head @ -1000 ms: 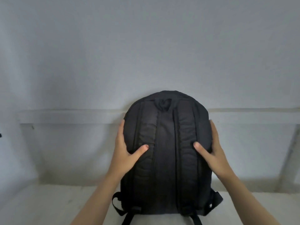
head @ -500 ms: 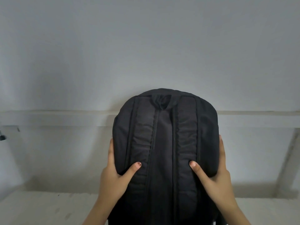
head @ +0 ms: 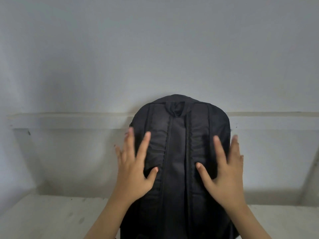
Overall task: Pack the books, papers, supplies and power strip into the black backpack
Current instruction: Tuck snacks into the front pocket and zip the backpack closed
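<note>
The black backpack [head: 177, 152] stands upright on a white tabletop [head: 43, 218] close to the wall, its back panel and 2 shoulder straps [head: 157, 131] facing the person. The left hand [head: 134, 171] and right hand [head: 224, 173] lie against it with fingers spread and straight, gripping nothing. With only flat palms steadying it, the soft pack could slump or tip if the pressure is uneven or 1 hand lifts off. The zipper opening is not visible from this side, so the bag probably needs turning, and a loose strap might snag then. No books, papers, supplies or power strip are in view.
</note>
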